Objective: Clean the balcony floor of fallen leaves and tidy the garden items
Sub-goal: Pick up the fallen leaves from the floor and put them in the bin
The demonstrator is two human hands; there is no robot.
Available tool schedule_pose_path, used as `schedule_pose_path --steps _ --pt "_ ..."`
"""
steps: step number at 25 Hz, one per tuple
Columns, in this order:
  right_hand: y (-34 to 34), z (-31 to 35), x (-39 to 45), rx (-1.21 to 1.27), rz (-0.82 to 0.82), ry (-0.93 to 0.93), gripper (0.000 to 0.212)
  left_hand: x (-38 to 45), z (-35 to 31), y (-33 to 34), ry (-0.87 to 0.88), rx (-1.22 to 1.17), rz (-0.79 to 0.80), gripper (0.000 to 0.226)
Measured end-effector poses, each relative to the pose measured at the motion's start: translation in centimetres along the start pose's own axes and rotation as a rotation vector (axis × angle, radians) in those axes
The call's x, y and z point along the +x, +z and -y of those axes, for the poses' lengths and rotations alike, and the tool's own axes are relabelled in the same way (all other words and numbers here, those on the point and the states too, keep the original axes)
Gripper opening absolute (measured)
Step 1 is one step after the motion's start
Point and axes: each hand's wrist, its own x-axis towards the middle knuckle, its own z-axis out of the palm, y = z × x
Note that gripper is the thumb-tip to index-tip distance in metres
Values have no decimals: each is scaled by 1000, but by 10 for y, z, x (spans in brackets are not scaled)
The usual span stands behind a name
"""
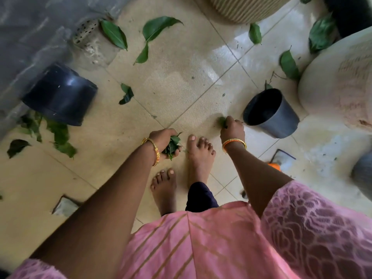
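Note:
My left hand (163,140) grips a bunch of green leaves (173,144) low over the beige tiled floor (181,81), just left of my bare feet. Further right, my right hand (232,128) pinches a small green leaf (222,121) at floor level, close to a grey plastic pot (270,113) lying on its side. Several loose leaves lie scattered: two large ones (114,34) at the top left, a dark torn one (126,93) mid-left, a pile (58,133) under a tipped black pot (60,95).
Large cream planters stand at the right (338,77) and top (241,9), with leaves (288,65) beside them. A floor drain cover (84,33) sits top left by the grey wall. An orange item (274,167) lies at the right, near a dark round object (363,176).

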Motion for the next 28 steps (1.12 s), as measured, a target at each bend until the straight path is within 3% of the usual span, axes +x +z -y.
schedule_pose_path --steps 5,8,10,12,18,22,24,26,28 --pt "39 -77 67 422 69 187 28 -23 -7 7 22 105 18 14" --pt "53 -83 79 847 348 285 18 -32 -3 17 107 171 28 28" --pt "51 -74 60 931 521 210 20 -41 -2 28 159 207 39 37" --pt "48 -71 51 941 571 171 16 -48 -2 38 213 185 -1 32" --pt "22 -66 72 639 348 143 17 -49 -10 65 230 33 -88 14" --pt "-32 -73 121 319 -328 17 6 -33 -23 72 191 43 -103 24" --pt "-59 -86 154 125 -521 33 18 -19 -27 72 207 59 -36 27" --pt "-77 -102 186 27 -559 114 27 -2 -32 70 260 107 -5 35" --pt "-84 -114 208 9 -448 162 35 13 -38 66 279 142 -6 41"
